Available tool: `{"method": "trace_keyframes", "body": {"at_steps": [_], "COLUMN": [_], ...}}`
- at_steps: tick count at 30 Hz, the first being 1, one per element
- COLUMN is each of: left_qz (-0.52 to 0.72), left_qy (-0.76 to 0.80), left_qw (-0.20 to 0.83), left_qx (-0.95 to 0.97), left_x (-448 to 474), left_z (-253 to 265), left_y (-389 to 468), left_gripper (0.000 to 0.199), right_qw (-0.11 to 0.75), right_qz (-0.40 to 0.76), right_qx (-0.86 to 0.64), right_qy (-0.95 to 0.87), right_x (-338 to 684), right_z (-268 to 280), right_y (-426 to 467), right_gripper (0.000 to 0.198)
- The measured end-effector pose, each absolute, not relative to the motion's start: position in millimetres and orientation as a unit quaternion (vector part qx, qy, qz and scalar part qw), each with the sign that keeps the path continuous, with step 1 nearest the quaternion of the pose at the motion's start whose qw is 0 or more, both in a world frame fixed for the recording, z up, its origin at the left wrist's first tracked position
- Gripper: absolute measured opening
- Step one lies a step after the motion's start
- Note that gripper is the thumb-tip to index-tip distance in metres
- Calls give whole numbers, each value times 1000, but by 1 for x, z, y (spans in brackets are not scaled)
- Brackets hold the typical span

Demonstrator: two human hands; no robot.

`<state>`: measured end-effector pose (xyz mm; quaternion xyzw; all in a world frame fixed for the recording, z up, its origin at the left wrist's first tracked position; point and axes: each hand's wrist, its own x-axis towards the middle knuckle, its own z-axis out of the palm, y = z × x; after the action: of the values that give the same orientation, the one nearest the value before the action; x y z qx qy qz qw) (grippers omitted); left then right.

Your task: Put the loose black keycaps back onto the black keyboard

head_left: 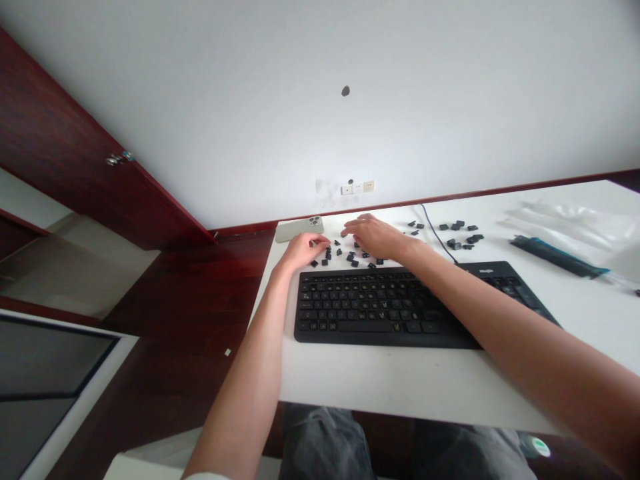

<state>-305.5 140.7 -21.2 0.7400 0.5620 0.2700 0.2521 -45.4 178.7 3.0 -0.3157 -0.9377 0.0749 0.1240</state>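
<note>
A black keyboard (367, 327) lies on the white table, with bare key positions among its keys. Loose black keycaps (353, 263) are scattered just behind it. My left hand (303, 249) rests at the left side of these keycaps, thumb and fingertips drawn together beside a few of them; what they hold, if anything, is too small to make out. Across the keyboard reaches my right arm. Its hand, my right hand (373, 235), is palm down over the keycaps, fingers stretched to the left, the tips close to one keycap. The right forearm hides part of the keyboard's right half.
A phone (293, 229) lies behind my left hand. More keycaps (454, 227) lie back right, near the keyboard's cable (436, 232). A dark, blue-edged pouch (555, 256) and clear plastic wrapping (575, 223) are at right. The wall (260, 133) stands behind the table.
</note>
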Motion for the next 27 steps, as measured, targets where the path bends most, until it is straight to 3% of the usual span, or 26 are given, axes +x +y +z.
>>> {"method": "trace_keyframes", "body": {"at_steps": [4,12,27], "left_qz": [276,279,275], "left_qy": [555,559,568], "left_qw": [265,269,263], "left_qx": [739,733,730], "left_x": [-306,-304,-306], "left_z": [-21,-20,-24], "left_y": [140,140,142], "left_gripper": [25,31,25], "right_qw": [108,85,68], "right_qz": [61,73,84], "right_qx": [-343,-358,-397], "right_qy": [-931,-927,-911], "right_x": [-45,-49,-50], "right_z": [-2,10,19], "right_y": [178,171,165], "right_gripper": [65,37,32]}}
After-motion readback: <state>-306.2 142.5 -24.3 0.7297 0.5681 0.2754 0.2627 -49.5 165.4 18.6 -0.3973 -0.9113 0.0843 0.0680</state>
